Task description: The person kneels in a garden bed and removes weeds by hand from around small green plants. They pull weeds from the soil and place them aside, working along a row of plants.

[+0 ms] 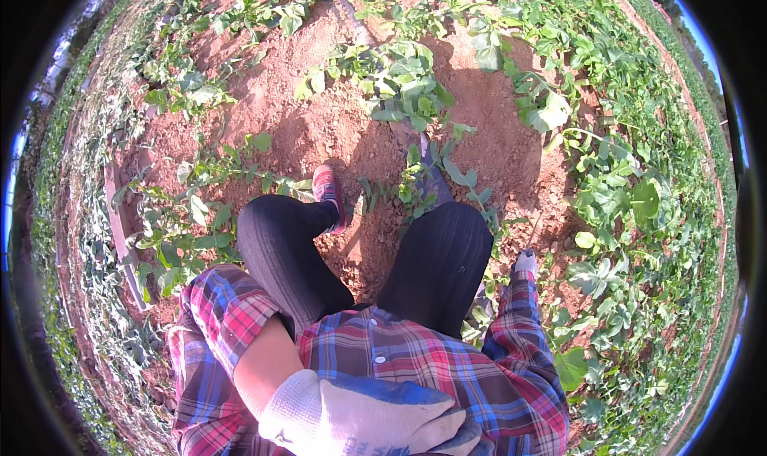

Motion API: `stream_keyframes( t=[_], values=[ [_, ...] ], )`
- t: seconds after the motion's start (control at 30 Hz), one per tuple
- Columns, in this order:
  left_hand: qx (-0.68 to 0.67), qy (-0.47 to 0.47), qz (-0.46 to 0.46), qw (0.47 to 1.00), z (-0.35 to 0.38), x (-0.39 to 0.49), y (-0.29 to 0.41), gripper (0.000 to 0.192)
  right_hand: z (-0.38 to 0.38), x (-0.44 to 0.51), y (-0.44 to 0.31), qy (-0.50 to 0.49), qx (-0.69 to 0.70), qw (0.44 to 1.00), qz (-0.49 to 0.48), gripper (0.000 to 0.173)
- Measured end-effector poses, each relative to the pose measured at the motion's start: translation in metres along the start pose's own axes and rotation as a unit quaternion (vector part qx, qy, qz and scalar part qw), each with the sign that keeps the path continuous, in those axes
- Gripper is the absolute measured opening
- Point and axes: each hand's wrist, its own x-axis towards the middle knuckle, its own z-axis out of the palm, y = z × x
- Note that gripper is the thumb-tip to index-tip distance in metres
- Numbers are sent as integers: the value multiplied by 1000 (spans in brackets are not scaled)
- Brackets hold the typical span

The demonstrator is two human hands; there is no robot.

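My left hand (371,417), in a white knit glove with blue coating, lies across the front of my plaid shirt (383,342). Its fingers are bent and partly hidden, so whether it holds anything cannot be told. Out to the right, beside my right knee, my right hand (525,263) reaches down near the soil in a pale glove. It is small in view, and its grip is unclear. A thin stalk-like thing (535,231) shows just beyond it. Leafy green plants (413,78) grow from reddish soil (275,90) before me.
My knees, in dark trousers (446,252), are bent over the soil. A red shoe (328,195) shows between them. A dark strip (434,177) runs along the ground among the plants. Dense leafy growth (623,198) covers the right side; a narrow flat strip (120,234) lies at left.
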Motion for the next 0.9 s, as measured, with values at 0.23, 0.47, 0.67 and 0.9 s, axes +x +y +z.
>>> stream_keyframes(
  t=[0.23,0.47,0.67,0.9],
  values=[
    [25,-52,16,998,-8,12,22,42,3,-25,-61,-100,193,976,-9,19],
    [29,73,-211,974,31,-31,22,38,-90,-61,-217,-182,405,888,-124,38],
    [0,-100,-499,861,87,-108,5,47,-63,-16,-216,-208,198,946,-148,31],
    [-13,-111,-489,865,93,-116,-57,42,-35,33,-162,-145,-167,957,-190,25]
  ],
)
